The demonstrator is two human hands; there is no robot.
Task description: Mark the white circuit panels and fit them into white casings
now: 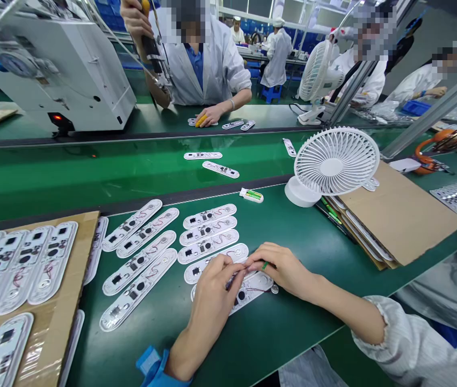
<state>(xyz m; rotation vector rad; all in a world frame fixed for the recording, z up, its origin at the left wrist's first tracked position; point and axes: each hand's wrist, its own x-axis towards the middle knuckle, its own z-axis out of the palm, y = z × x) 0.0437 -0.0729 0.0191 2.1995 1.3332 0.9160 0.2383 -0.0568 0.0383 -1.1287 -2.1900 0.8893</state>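
The circuit board (pixel 253 290) lies under my two hands. My left hand (pixel 212 295) and right hand (pixel 283 269) meet, fingertips drawn together; from here I cannot tell what they pinch. More white boards (pixel 208 245) lie beyond the left hand, a fan (pixel 336 164) beyond the right.

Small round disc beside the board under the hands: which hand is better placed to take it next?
Likely the right hand: the disc lies close by, while the left hand is farther off, over the other end of the board.
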